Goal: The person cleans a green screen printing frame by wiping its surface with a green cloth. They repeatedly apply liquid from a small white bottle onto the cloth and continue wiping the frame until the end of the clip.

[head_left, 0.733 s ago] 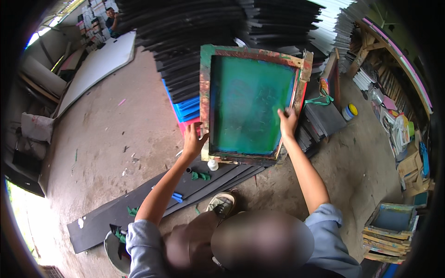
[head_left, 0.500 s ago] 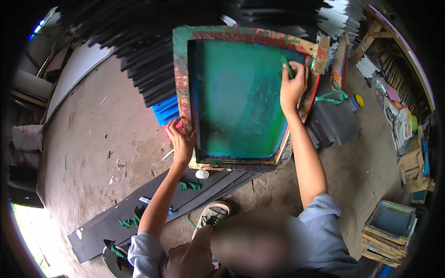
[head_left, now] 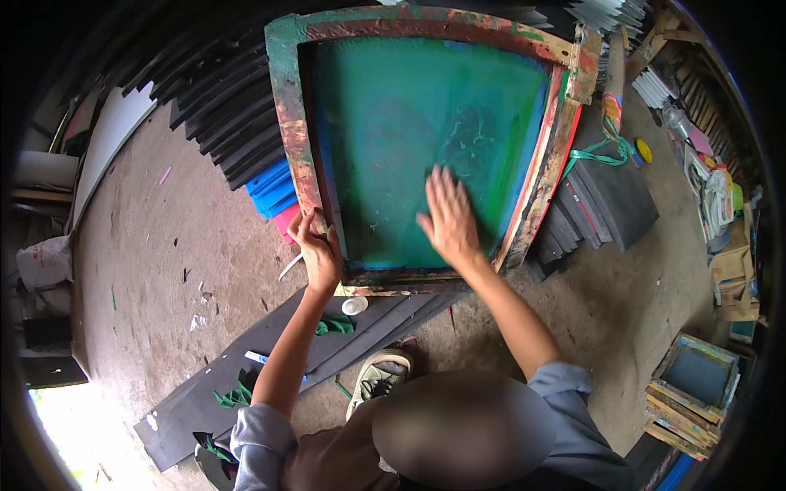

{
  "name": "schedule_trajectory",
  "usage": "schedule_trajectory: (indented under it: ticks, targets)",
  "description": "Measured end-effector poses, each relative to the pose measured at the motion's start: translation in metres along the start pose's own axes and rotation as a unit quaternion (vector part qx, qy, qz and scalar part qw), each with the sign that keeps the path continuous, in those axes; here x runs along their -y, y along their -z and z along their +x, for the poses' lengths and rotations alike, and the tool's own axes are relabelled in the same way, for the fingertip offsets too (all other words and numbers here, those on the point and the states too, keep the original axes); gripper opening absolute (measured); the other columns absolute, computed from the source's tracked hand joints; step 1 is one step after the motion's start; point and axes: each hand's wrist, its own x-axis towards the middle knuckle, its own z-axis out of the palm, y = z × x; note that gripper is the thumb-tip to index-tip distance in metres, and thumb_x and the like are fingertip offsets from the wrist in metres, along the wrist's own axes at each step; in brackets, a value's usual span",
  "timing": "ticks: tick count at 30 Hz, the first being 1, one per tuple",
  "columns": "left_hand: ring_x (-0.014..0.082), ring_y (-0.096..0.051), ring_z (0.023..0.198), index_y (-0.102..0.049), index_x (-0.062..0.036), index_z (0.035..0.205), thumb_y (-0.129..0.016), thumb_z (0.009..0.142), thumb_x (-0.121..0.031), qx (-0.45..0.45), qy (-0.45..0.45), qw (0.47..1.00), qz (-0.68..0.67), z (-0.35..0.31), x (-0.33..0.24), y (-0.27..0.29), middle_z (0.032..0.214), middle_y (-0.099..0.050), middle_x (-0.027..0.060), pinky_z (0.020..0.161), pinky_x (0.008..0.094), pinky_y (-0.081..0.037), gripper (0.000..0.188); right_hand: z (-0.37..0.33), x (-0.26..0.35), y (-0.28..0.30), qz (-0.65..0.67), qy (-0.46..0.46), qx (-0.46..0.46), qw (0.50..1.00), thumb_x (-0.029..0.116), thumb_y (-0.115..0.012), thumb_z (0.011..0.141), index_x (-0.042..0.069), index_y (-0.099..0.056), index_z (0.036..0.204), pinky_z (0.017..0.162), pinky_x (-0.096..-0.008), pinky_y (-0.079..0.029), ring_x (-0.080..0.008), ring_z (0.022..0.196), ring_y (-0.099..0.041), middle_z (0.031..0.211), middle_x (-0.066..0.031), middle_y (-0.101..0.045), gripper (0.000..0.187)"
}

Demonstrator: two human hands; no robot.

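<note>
A wooden screen-printing frame (head_left: 296, 139), stained with red, green and brown paint, stands tilted in front of me. Green mesh (head_left: 385, 155) is stretched across it, with faint pale marks and streaks. My left hand (head_left: 319, 252) is closed on the frame's left side near its lower corner. Flat against the mesh, right of its middle and low down, lies my right hand (head_left: 452, 219) with fingers stretched out. A small dark edge shows at its fingertips; whether a cloth lies under the palm I cannot tell.
Black sheets (head_left: 196, 123) are stacked behind the frame, and more dark sheets (head_left: 614, 196) stand at right with green string. On a black board (head_left: 237, 360) near my foot lie green cloth scraps (head_left: 237, 393) and a white cap (head_left: 354, 305). Small paint-stained frames (head_left: 692, 385) are piled at lower right.
My right hand has moved from the upper right of the mesh down and left, its fingers going from pinching a green piece to lying flat. The frame appears higher and larger in view.
</note>
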Motion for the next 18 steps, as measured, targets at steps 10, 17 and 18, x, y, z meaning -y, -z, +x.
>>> schedule_trajectory:
  ticks: [10,17,18]
  targets:
    - [0.0350,-0.043,0.096,-0.026,-0.0073,0.123,-0.056,0.077,0.008,0.010,0.009,1.000,-0.013,-0.005,0.003,-0.001,0.117,-0.034,0.0268,0.064,0.0355,-0.042,0.057,0.121,-0.019,0.054,-0.122,-0.043,-0.140,0.982,0.050,-0.047,0.084,0.000,-0.029,0.136,0.108,-0.0447,-0.020,-0.0264,0.134,-0.022,0.143,-0.0152,-0.025,0.074]
    - [0.0344,-0.044,0.095,-0.025,-0.0068,0.123,-0.056,0.077,0.008,0.021,0.021,0.999,-0.026,-0.009,0.006,-0.001,0.116,-0.034,0.0274,0.063,0.0353,-0.043,0.057,0.021,0.003,0.010,-0.065,-0.030,-0.021,0.997,0.049,-0.047,0.085,-0.001,-0.028,0.136,0.108,-0.0437,-0.019,-0.0276,0.134,-0.021,0.144,-0.0166,-0.023,0.074]
    - [0.0355,-0.045,0.094,-0.026,-0.0064,0.122,-0.055,0.077,0.008,0.019,0.025,0.999,-0.032,-0.010,0.010,0.000,0.116,-0.034,0.0275,0.062,0.0355,-0.044,0.055,0.010,0.004,0.008,-0.060,-0.016,0.007,0.998,0.049,-0.048,0.084,0.000,-0.030,0.135,0.108,-0.0430,-0.019,-0.0256,0.134,-0.021,0.144,-0.0151,-0.023,0.073]
